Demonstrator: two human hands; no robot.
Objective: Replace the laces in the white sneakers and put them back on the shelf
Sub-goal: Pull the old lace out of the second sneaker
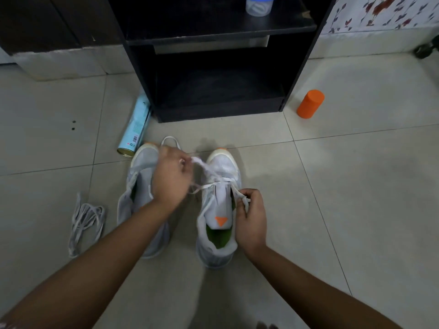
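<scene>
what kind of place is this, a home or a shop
Probably a room in a home: pale glossy floor tiles, a low dark wooden shelf unit standing on them, and a floral-patterned cloth at the upper right.

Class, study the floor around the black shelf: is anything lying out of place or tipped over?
Yes. A pale blue spray can lies on its side beside the black shelf, at its left side. A loose tangle of laces lies on the tiles left of the left sneaker.
</scene>
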